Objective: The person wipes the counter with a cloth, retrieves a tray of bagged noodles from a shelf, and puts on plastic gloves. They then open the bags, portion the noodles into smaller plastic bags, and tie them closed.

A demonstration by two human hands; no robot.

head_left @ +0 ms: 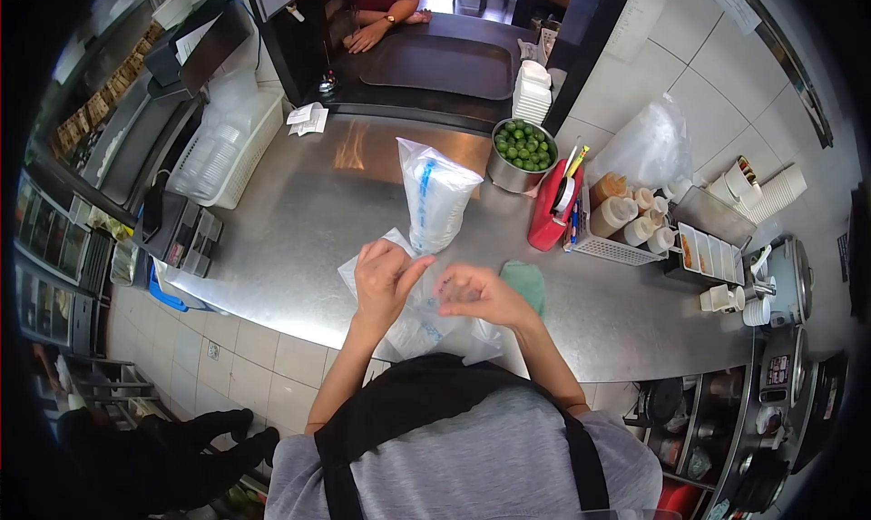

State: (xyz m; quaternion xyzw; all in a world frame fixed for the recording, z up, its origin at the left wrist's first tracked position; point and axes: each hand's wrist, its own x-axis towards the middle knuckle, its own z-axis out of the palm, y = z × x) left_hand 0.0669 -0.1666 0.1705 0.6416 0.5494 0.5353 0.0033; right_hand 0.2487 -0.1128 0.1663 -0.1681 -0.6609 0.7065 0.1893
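Observation:
On the steel counter a filled clear plastic bag (437, 202) with blue print stands just beyond my hands. Flatter plastic bags (426, 325) with blue print lie below and between my hands, near the counter's front edge. My left hand (386, 279) is raised over them, its fingers curled and the thumb pointing right. To its right, my right hand (476, 295) has bent fingers with the thumb near them. Whether thin plastic is between the fingers of either hand is too hard to make out. A green cloth (523, 287) lies right beside my right hand.
Green limes fill a metal pot (518, 177). A red tape dispenser (550, 207), a basket (621, 240) of sauce bottles and a white basket (245, 171) of lids flank the work area. Beyond the tray (440, 64) are a person's arms; another person in black stands lower left.

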